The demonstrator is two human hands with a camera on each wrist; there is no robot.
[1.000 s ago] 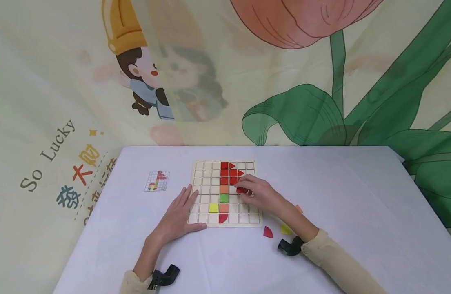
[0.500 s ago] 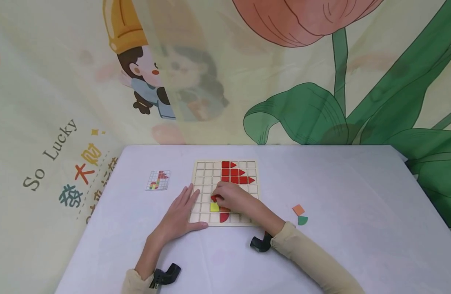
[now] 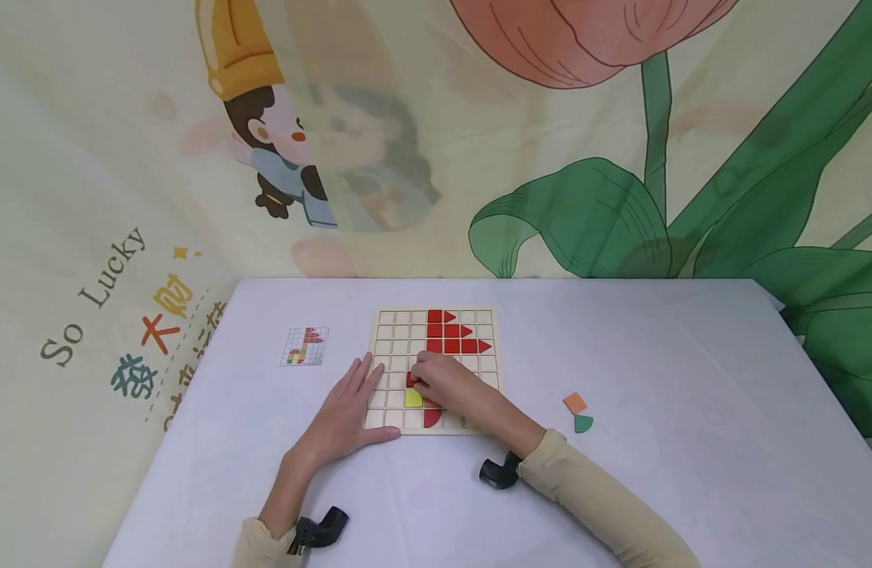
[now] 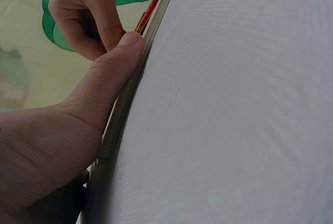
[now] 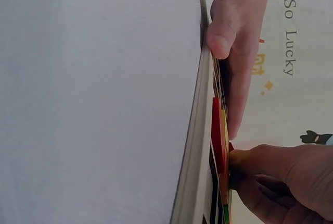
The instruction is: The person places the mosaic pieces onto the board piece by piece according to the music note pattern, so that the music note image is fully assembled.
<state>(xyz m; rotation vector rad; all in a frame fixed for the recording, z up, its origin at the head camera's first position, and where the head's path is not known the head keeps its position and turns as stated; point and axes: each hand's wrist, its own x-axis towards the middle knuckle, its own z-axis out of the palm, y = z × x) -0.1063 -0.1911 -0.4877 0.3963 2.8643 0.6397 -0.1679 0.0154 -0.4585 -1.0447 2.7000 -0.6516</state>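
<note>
My left hand (image 3: 339, 414) lies along the left side of a wooden grid board (image 3: 394, 331), fingers straight on its surface and thumb at the near edge. In the left wrist view that thumb (image 4: 112, 67) presses over the board's rim. My right hand (image 3: 450, 384) pinches a small red tile (image 3: 410, 379) at a cell just above a yellow square tile (image 3: 413, 398). Below the hand shows a red rounded tile (image 3: 432, 418). Red squares (image 3: 452, 346) with triangle tips fill three rows in the upper right part. The hand hides the middle cells.
A pattern card (image 3: 304, 347) lies left of the board. To its right lie a loose orange square (image 3: 575, 403) and a green quarter-circle (image 3: 583, 424). A printed cloth (image 3: 379, 158) hangs behind the white table (image 3: 663, 379).
My right hand has carried the red tile leftward and down from the board's right half to the cell over the yellow square. My left hand stays in place.
</note>
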